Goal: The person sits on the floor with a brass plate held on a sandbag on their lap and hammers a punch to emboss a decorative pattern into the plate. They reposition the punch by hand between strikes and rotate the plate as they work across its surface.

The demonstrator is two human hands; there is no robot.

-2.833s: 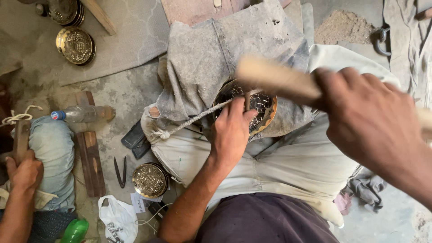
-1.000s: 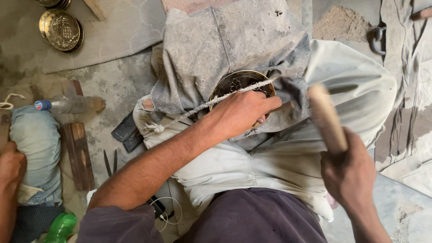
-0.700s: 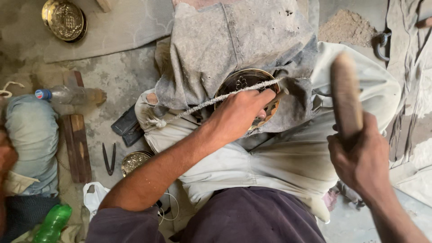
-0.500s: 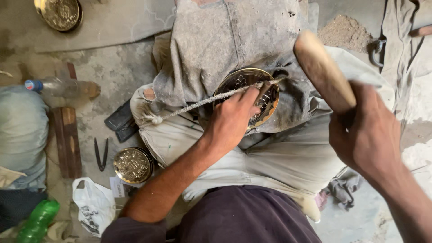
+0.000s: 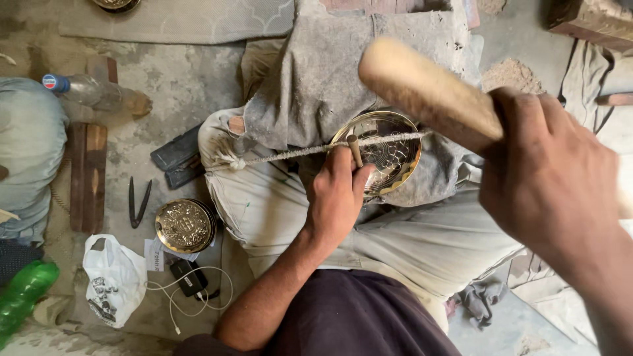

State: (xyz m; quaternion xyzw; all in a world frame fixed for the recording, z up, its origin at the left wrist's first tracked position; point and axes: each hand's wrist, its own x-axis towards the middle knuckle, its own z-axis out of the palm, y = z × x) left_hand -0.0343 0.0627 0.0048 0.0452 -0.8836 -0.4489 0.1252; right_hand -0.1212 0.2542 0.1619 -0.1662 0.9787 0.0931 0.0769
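The left hand (image 5: 339, 198) is pinching a short, thin metal punch (image 5: 355, 149) upright between thumb and fingers, its tip resting on the round, engraved brass plate (image 5: 386, 155) that is lying on a grey cloth (image 5: 316, 79) over the person's lap, with a frayed pale cord (image 5: 310, 150) stretching tight across the plate's face. The right hand (image 5: 554, 191) is clamping closed around a thick, pale wooden mallet (image 5: 428, 89), which is hanging raised above and to the right of the plate, well apart from the punch head. The likely trouble is a blow landing off the small punch head: the fingers are sitting just beside it, so a skewed strike could be hitting knuckles, or kicking the punch sideways and scarring the pattern. The plate could also be shifting on the soft cloth if the cord slackens. As for containers, a clear plastic bottle with a blue cap (image 5: 86, 89) is lying on the floor looking almost empty, a green plastic bottle (image 5: 23, 296) is showing no visible contents, and a crumpled white plastic bag (image 5: 112, 280) is hiding whatever it holds. A second embossed brass dish (image 5: 184, 226) is sitting on the floor.
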